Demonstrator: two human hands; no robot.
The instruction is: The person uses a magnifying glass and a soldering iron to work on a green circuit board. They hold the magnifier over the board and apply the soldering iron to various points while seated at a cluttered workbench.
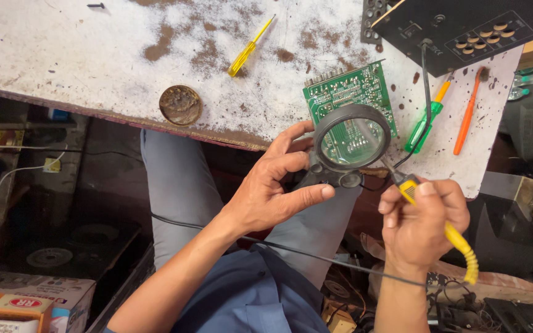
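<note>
Magnifier (351, 143): round lens in black frame w/ short black handle; judged light, rigid, lens fragile and scratch-prone. Take hold at the handle, not the glass. It is held above the table (94, 55) edge, over the lower part of the green circuit board (350, 92).

Circuit board: lies flat on the table near the edge, approx 12 o'clock from the hands. Judged light, stiff, brittle; components delicate. Handle by edges only.

Soldering iron (411, 188): yellow grip, thin metal tip reaching under the lens toward the board, coiled yellow lead trailing to 5 o'clock. Judged light, rigid; tip likely hot, so grip the yellow section only.

Left hand (272, 185): partly closed round the magnifier handle, thumb extended along the lower side, fingers curled behind the frame.

Right hand (424, 219): closed tight on the yellow grip, pen-style, thumb pressing on top.

Nearby: green screwdriver (424, 123) and orange tool (467, 114) at 1 o'clock of the lens; yellow screwdriver (249, 48) at 11 o'clock; round tin (181, 105) at 9 o'clock
</note>
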